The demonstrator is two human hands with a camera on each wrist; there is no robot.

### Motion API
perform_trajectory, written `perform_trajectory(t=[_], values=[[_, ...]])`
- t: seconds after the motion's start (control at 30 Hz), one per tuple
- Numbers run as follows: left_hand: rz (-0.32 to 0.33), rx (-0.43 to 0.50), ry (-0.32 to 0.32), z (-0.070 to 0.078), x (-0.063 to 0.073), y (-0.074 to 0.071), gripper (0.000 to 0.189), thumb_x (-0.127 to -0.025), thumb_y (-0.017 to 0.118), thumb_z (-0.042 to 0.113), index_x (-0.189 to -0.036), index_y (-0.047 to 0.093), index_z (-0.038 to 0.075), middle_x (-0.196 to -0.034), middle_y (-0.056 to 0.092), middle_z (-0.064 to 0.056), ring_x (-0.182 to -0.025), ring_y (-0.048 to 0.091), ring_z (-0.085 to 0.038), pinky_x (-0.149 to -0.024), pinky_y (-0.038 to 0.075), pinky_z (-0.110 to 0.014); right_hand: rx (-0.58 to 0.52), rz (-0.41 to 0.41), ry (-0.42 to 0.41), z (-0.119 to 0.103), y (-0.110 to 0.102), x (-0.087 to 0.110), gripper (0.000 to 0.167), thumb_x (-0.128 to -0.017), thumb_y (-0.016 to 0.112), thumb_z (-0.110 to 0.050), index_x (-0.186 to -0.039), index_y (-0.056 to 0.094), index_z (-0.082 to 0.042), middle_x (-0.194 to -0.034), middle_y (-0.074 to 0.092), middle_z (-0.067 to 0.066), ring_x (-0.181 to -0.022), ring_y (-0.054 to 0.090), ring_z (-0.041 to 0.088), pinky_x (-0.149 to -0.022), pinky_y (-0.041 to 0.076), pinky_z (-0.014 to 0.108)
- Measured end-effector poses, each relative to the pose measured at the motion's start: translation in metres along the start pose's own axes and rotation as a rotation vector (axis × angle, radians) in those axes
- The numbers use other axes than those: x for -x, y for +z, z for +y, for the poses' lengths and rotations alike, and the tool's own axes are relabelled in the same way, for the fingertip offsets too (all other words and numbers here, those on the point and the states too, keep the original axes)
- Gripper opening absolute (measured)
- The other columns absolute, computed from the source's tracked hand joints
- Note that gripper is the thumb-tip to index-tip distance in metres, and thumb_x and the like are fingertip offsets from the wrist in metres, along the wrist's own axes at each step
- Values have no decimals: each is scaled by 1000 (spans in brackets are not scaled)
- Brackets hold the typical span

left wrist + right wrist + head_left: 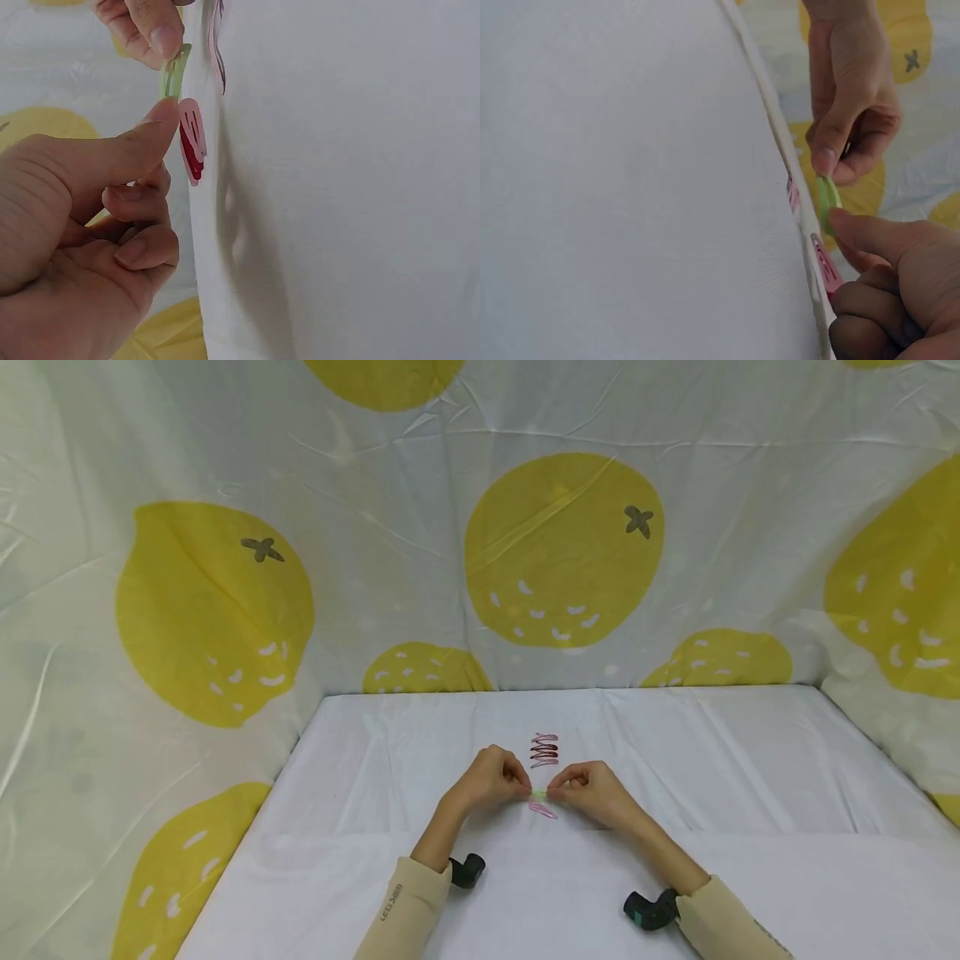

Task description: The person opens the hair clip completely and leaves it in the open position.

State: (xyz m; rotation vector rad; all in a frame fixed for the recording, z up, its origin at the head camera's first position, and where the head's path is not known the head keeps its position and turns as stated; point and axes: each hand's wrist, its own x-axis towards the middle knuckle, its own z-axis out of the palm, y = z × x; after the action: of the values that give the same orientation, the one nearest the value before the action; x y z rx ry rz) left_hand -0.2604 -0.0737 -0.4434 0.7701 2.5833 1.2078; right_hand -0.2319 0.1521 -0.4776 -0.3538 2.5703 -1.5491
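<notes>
Green hair clip (539,794) is near the middle of our head view, small against its surroundings. Behind it we find a pale curtain (397,518), hanging at the back and both sides, printed with big yellow fruit (562,552). Below the curtain a counter (315,877) reaches toward us, covered in white cloth with soft creases. Two beige sleeves (412,902) enter from the lower edge, and we notice dark lettering on the left one. Beyond the cuffs, we see the left hand (491,779) and the right hand (598,793) facing each other. Each has thumb and fingertips pinched together on an end of the green hair clip, the left on its left end, the right on its right, the other fingers curled in. A black curved device (651,910) sits by each wrist. Just past the hands, on the counter, we make out a short row of pink and dark red hair clips (544,750). On our nearer side, just beside the green hair clip, lies one pink hair clip (543,810), slanting. The green hair clip spans the narrow gap between the fingertips; we cannot tell whether it touches the cloth
</notes>
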Motion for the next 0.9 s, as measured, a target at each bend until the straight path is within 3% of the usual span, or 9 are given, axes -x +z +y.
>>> perform_trajectory(t=[0.2, 0.47, 0.63, 0.9], values=[[59, 16, 13, -1, -1, -2, 4, -82, 81, -3, -79, 80, 0, -80, 75, -12, -63, 52, -5, -57, 41, -17, -42, 38, 2, -3, -3, -2, 11, -88, 83, -21, -91, 80, -10, -55, 34, -7, -53, 31, 5, -52, 25, 20], [25, 42, -25, 2, -1, -1, 4, -82, 84, 1, -83, 81, -1, -81, 76, -11, -64, 52, -4, -57, 41, -16, -76, 65, -17, -3, -5, -3, 18, -92, 79, -23, -98, 78, -6, -59, 42, -7, -55, 35, 3, -52, 27, 20], [87, 58, -30, 2, -2, 0, 4, -84, 83, 4, -83, 81, 0, -79, 74, -9, -63, 50, -5, -56, 40, -17, -83, 107, -13, -2, -8, -3, 17, -91, 80, -25, -97, 80, -10, -58, 35, -8, -55, 31, 4, -53, 25, 20], [159, 70, -49, 0, -2, 4, 5, -84, 84, 7, -82, 82, 3, -81, 75, -8, -68, 51, -6, -59, 41, -18, -82, 162, -93, -4, -7, -2, 18, -87, 84, -23, -94, 81, -7, -57, 34, -6, -54, 30, 3, -53, 25, 20]])
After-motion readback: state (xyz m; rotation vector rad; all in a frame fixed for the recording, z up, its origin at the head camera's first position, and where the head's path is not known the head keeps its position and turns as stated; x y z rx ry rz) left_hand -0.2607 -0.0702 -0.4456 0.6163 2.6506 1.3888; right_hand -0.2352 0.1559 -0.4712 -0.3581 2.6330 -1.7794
